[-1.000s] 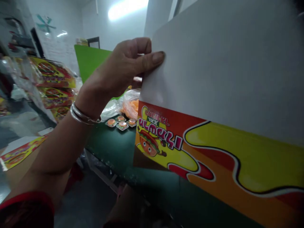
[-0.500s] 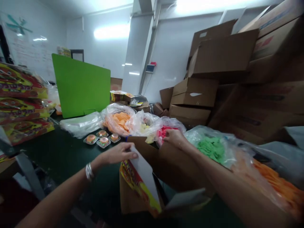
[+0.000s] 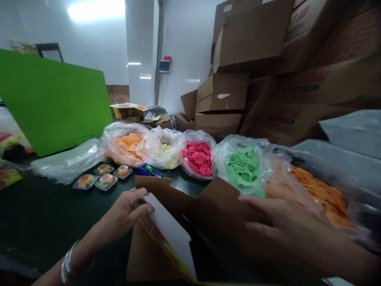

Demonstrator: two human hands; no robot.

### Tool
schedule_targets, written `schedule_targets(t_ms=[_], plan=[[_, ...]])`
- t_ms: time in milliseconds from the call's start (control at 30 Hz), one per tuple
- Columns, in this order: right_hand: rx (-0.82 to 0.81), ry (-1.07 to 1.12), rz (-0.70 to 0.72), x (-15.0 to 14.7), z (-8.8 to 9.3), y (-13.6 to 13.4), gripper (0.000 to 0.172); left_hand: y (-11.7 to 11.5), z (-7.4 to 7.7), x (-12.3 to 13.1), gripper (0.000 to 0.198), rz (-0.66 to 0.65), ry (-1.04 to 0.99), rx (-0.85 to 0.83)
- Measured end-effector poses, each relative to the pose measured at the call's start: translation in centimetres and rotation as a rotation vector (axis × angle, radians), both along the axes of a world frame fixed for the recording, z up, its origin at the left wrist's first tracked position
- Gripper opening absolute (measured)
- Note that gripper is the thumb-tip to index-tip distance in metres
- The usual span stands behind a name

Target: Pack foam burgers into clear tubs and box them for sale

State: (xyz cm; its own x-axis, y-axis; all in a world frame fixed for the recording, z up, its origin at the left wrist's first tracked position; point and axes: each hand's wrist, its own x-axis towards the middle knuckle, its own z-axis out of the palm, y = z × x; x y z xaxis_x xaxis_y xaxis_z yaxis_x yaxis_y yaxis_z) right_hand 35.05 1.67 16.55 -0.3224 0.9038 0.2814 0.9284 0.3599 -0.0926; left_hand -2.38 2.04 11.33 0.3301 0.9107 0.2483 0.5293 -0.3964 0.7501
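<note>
My left hand (image 3: 132, 210) grips the upper edge of a printed display box (image 3: 169, 234), thumb on its white inner panel. That box stands tilted inside an open brown cardboard carton (image 3: 151, 258). To the right, my right hand (image 3: 276, 226) is at the carton's raised brown flap (image 3: 223, 202), fingers stretched out and apart. I see nothing between them, though the hand is slightly blurred and its underside is hidden. Several clear packs with burger-shaped pieces (image 3: 106, 180) lie left of the carton. Just behind it is a blue tape dispenser (image 3: 147, 170).
Behind the carton stand plastic bags of orange pieces (image 3: 127, 145), yellow pieces (image 3: 165, 157), red pieces (image 3: 199, 159) and green pieces (image 3: 244, 165). A bag of darker orange pieces (image 3: 321, 194) is at right. A green board (image 3: 56, 103) stands left; stacked cartons (image 3: 253, 35) rise behind.
My right hand has drawn back from near the red pieces to the carton's right side, its fingers now stretched. My left hand keeps hold of the display box. The view has swung right and down.
</note>
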Motion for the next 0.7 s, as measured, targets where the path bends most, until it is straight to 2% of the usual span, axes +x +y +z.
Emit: schedule_targets(t_ms=[67,133,200,267,333,400,467,533,600,633,700], plan=[[0.142,-0.030,-0.063,1.3,0.1,-1.5,0.041,-0.3,0.2,0.5,0.030,0.049,0.029,0.015],[0.228,0.059,-0.094,1.9,0.2,-2.4,0.052,-0.4,0.1,0.5,0.032,0.101,0.030,0.027],[0.251,0.270,-0.154,2.2,-0.5,-3.0,0.063,-0.5,-0.2,0.1,0.032,0.117,0.045,0.038],[0.266,0.541,-0.289,2.5,-2.3,-3.1,0.073,-0.4,-0.5,-0.6,0.033,0.119,0.060,0.051],[0.201,0.870,-0.366,2.7,-5.0,-2.7,0.078,-0.4,-0.8,-1.3,0.035,0.140,0.052,0.071],[0.026,1.204,-0.298,2.3,-7.6,-1.9,0.069,-0.6,-1.1,-1.7,0.036,0.129,0.046,0.092],[-0.143,1.388,-0.190,0.9,-9.0,-0.7,0.053,-1.4,-1.2,-1.6,0.034,0.043,0.051,0.094],[-0.274,1.366,-0.033,-1.4,-8.9,0.7,0.046,-2.7,-1.1,-0.9,0.031,-0.115,0.085,0.053],[-0.370,1.188,0.158,-3.8,-7.8,1.9,0.040,-4.0,-0.7,-0.1,0.030,-0.283,0.171,-0.019],[-0.382,1.077,0.230,-4.9,-7.2,2.3,0.037,-4.5,-0.4,0.2,0.036,-0.347,0.228,-0.054],[-0.347,0.889,0.275,-6.4,-6.6,2.8,0.034,-5.2,0.1,0.2,0.054,-0.398,0.313,-0.080]])
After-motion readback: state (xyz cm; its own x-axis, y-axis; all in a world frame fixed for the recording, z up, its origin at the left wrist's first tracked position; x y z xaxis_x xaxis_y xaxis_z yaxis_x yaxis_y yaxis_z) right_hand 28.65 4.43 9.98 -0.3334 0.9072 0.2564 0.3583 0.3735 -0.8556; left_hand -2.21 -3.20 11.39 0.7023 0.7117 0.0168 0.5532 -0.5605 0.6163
